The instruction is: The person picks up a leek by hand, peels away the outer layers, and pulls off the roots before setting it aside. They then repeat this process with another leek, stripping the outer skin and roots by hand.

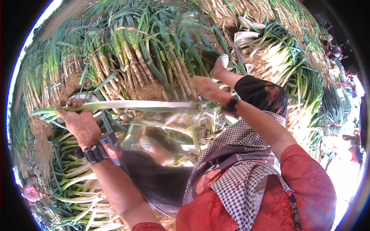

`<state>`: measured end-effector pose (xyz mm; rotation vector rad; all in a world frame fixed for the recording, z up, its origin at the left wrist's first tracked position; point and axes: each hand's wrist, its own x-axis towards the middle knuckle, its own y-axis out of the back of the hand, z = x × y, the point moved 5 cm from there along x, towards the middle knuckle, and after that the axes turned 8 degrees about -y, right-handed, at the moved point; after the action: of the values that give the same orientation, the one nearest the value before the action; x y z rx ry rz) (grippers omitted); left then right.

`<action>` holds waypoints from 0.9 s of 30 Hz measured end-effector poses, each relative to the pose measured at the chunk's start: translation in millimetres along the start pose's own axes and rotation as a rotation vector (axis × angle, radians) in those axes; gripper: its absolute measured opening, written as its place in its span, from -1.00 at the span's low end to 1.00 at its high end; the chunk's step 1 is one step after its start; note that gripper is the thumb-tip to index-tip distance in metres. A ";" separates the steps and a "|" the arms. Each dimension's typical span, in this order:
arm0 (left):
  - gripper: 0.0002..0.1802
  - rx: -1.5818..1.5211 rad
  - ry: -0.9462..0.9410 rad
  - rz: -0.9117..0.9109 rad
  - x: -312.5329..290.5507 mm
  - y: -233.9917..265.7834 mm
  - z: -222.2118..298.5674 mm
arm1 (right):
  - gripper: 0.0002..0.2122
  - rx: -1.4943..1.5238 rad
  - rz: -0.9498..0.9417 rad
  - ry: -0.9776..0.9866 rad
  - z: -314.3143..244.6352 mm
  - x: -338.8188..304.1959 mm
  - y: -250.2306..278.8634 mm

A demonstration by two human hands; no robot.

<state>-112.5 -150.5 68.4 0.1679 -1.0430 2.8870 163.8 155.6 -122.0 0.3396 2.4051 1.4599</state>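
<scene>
My left hand (81,123) is closed around a long green onion (142,104) near its leafy green end. The white stalk stretches level to the right, bare and smooth, with its root end toward the middle. Just above that end is my right hand (210,90), its fingers smeared by motion, so I cannot tell whether they grip anything. Beyond both hands stand bundles of unpeeled green onions (133,63) with brown, soil-stained stalks and roots. Below the held onion, pale stripped leaves and skins (169,123) lie loose between my legs.
White-stalked onions (83,188) lie piled at the lower left. Another row of white-stalked onions (285,61) curves along the right. More bundles with brown stalks (219,9) line the back. My feet in light patterned shoes (221,61) rest among the onions and scraps.
</scene>
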 end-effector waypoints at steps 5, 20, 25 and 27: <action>-0.61 -0.118 0.031 0.003 -11.3 -15.1 -19.1 | -0.73 0.612 0.076 0.044 -184.4 18.0 43.4; -0.62 -0.003 -0.026 0.083 -12.1 -13.6 7.3 | -0.89 -0.129 0.007 -0.673 123.1 -92.1 -69.6; -0.58 -0.068 -0.090 -0.001 9.9 12.5 18.8 | -0.79 0.117 0.154 -0.237 29.9 -50.6 -50.9; -0.58 -0.052 -0.058 0.015 5.3 12.2 13.4 | -0.79 0.226 0.268 -0.225 13.0 -45.5 -37.9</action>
<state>-117.8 -168.3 71.6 0.2437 -1.1319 2.8819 209.2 132.9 -155.2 0.8602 2.4106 1.1732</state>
